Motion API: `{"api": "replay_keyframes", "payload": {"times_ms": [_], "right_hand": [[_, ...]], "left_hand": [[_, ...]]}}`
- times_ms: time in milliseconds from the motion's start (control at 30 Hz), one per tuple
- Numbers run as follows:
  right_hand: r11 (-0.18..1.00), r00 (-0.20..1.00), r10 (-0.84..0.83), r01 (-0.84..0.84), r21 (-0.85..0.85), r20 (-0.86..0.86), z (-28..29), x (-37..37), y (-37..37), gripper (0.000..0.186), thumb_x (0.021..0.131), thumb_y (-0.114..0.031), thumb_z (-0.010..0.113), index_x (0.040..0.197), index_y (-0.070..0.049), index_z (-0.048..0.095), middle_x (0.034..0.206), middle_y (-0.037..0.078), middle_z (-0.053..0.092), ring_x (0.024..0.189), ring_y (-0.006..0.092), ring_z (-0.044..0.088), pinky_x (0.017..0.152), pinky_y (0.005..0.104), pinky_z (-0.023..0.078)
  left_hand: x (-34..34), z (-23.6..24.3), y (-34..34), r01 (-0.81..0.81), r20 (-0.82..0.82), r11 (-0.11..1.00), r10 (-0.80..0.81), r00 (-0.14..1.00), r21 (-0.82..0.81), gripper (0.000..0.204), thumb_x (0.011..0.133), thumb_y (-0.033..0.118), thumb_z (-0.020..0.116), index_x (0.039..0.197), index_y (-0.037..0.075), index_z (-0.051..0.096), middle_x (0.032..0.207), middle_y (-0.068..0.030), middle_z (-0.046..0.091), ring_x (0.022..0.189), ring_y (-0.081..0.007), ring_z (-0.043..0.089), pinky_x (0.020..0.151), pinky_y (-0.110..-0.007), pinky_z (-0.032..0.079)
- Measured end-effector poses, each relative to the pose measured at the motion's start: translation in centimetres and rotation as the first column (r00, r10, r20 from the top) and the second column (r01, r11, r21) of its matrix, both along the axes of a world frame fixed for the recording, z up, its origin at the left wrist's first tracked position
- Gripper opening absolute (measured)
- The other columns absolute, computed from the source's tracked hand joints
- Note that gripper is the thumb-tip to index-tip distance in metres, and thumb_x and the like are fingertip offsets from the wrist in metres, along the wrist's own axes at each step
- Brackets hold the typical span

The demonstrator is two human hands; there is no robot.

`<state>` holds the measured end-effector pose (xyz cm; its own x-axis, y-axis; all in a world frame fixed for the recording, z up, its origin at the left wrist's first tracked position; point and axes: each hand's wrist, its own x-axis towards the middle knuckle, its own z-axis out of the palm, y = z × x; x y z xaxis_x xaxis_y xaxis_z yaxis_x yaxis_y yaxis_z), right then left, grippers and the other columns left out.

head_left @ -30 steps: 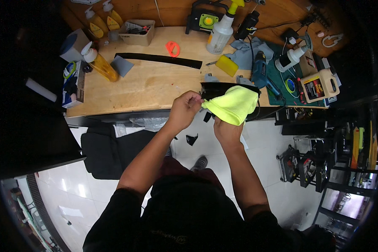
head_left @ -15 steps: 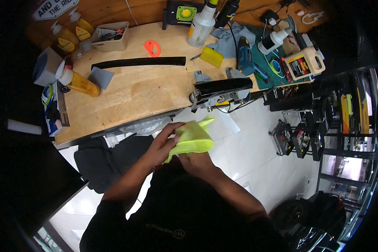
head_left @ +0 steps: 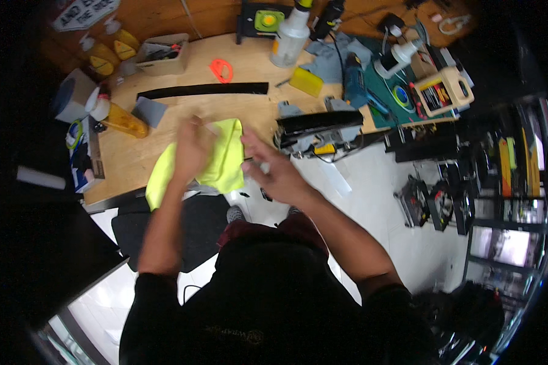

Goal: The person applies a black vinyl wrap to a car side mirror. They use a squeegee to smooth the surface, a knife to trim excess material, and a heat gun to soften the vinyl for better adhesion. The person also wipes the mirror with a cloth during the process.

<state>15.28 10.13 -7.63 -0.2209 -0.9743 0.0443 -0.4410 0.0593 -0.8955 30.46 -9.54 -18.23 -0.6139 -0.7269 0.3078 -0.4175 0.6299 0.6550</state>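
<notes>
A bright yellow cloth (head_left: 228, 164) is loosely spread over the bench's front edge, part of it hanging past the edge. Across its middle lies my left hand (head_left: 193, 149), smeared by motion, so its grip on the cloth is unclear. My right hand (head_left: 277, 173) is just right of the cloth, fingers apart, with nothing in it. Farther right, a long glossy black piece (head_left: 319, 125) rests on a grey clamping stand (head_left: 286, 109) at the bench edge. Behind the cloth, a flat black strip (head_left: 207, 90) lies across the wooden bench (head_left: 182, 112).
On the bench stand an amber spray bottle (head_left: 125, 120), a white spray bottle (head_left: 291, 39) and a bin of tools (head_left: 164, 64). A yellow block (head_left: 306, 81), a blue heat gun (head_left: 356, 85) and a beige jug (head_left: 443, 91) are to the right. A black cart (head_left: 435, 201) stands on the floor.
The folded cloth has opened out and moved forward and left to the bench edge. My right hand has come off it, and my left hand has moved forward and left.
</notes>
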Motion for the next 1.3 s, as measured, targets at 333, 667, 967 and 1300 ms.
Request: {"api": "replay_keyframes", "payload": {"times_ms": [333, 667, 967, 1300], "right_hand": [[0.947, 0.96, 0.212, -0.248, 0.203, 0.184, -4.9, -6.8, 10.7, 0.025, 0.095, -0.017, 0.057, 0.115, -0.002, 0.06, 0.102, 0.013, 0.067, 0.091, 0.0209, 0.066, 0.081, 0.0328, 0.051], [0.953, 0.974, -0.228, 0.225, -0.202, 0.007, -0.2, -22.3, 11.1, 0.015, 0.087, -0.004, 0.057, 0.101, 0.0, 0.061, 0.094, 0.012, 0.064, 0.089, 0.0219, 0.063, 0.083, 0.0333, 0.049], [0.914, 0.488, -0.171, 0.403, 0.047, -0.856, -10.3, -38.5, 5.7, 0.062, 0.082, -0.013, 0.061, 0.14, -0.003, 0.04, 0.13, 0.025, 0.051, 0.115, 0.0414, 0.053, 0.098, 0.0481, 0.044], [0.952, 0.752, 0.02, 0.187, 0.242, -0.659, -7.9, -43.5, 7.4, 0.064, 0.085, -0.012, 0.06, 0.145, -0.015, 0.037, 0.13, 0.025, 0.052, 0.118, 0.0414, 0.052, 0.097, 0.0467, 0.044]], "left_hand": [[-1.2, -2.4, 2.9, -0.326, -0.078, 0.945, 0.325, 0.942, 0.01, 0.026, 0.097, 0.019, 0.051, 0.098, -0.005, 0.061, 0.089, -0.026, 0.064, 0.085, -0.0422, 0.061, 0.077, -0.046, 0.048], [-9.8, 14.5, 13.3, 0.128, 0.032, 0.981, -0.125, 0.992, -0.146, 0.038, 0.082, 0.015, 0.069, 0.116, 0.002, 0.057, 0.116, -0.0149, 0.058, 0.108, -0.0323, 0.055, 0.098, -0.043, 0.04], [-13.2, 12.8, 13.8, 0.205, 0.162, 0.914, -0.157, 0.974, -0.351, 0.033, 0.08, 0.015, 0.071, 0.11, 0.007, 0.06, 0.109, -0.0091, 0.058, 0.105, -0.0282, 0.055, 0.1, -0.047, 0.037], [-13.5, 13.4, 14.5, 0.1, 0.075, 0.99, -0.093, 0.993, -0.103, 0.031, 0.078, 0.006, 0.071, 0.107, 0.003, 0.061, 0.11, -0.0143, 0.06, 0.106, -0.0328, 0.057, 0.094, -0.039, 0.044]]}}
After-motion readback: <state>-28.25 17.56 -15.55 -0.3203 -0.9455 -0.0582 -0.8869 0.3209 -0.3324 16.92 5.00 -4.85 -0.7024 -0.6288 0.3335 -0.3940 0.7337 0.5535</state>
